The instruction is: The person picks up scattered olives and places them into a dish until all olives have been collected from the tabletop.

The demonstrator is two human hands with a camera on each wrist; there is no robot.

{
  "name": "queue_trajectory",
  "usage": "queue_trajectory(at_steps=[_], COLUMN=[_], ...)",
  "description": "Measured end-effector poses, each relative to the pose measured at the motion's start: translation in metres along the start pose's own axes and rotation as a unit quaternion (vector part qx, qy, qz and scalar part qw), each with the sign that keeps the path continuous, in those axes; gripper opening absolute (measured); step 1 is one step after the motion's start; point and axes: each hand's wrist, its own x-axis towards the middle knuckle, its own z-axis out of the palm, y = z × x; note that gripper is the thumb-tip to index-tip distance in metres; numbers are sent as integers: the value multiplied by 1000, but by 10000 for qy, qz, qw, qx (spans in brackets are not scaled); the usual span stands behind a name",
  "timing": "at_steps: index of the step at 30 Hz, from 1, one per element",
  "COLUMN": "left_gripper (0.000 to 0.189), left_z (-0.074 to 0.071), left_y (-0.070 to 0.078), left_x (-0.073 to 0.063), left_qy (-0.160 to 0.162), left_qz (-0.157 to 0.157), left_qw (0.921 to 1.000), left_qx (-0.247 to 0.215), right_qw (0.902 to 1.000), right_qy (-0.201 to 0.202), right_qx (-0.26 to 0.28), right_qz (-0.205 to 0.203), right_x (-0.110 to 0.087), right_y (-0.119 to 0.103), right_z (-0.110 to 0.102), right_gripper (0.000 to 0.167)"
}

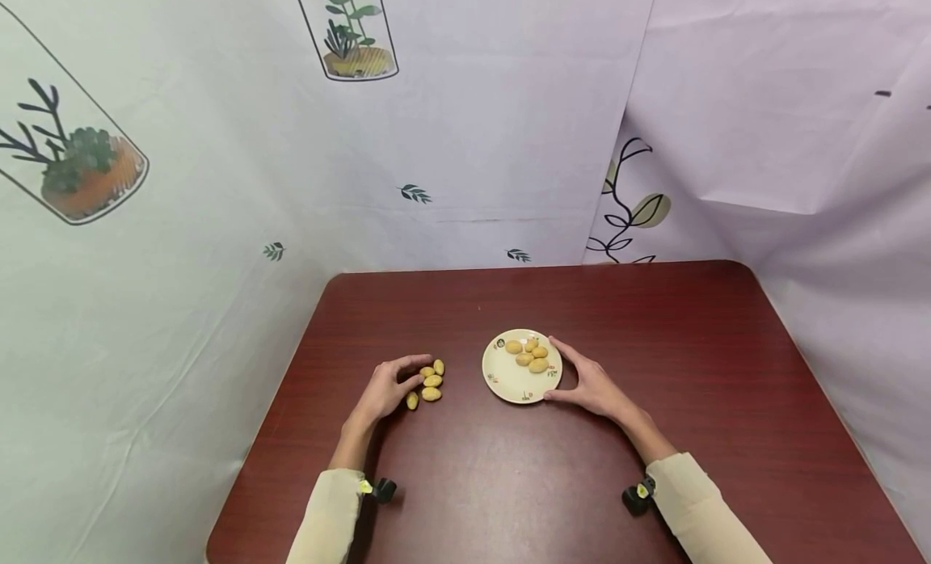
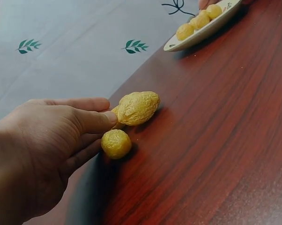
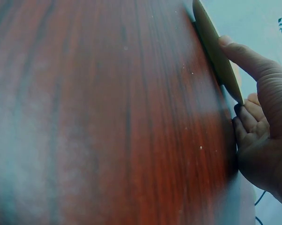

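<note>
In the head view, my left hand is at a small group of yellow, wrinkled, potato-like pieces on the table. Its thumb and extended fingers stand apart around the nearest ones; in the left wrist view the thumb tip meets the edge of one piece, while a rounder piece lies below the fingers. My right hand holds the right side of a round cream plate, its thumb on the near rim and fingers at the far rim. Several similar yellow pieces lie on this plate.
The dark red wooden table has wood grain and rounded far corners. Pale cloth printed with plants hangs behind it and on both sides. Each wrist carries a small black camera.
</note>
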Motion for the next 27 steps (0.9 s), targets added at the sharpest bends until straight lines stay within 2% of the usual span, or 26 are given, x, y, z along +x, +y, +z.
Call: queue_trajectory(at_steps=[14,27], left_gripper=[32,29], left_z=[2,5], left_y=[-1,-2], left_x=[2,2], left_qy=[157,339], left_qz=[167,84], left_qw=[9988,9980], left_qx=[436,531], right_qw=[10000,10000], right_qy=[-10,-3], right_qx=[17,-6], right_qz=[-4,-10], right_x=[1,0], right_y=[0,0], right_z=[0,0], right_gripper=[107,107])
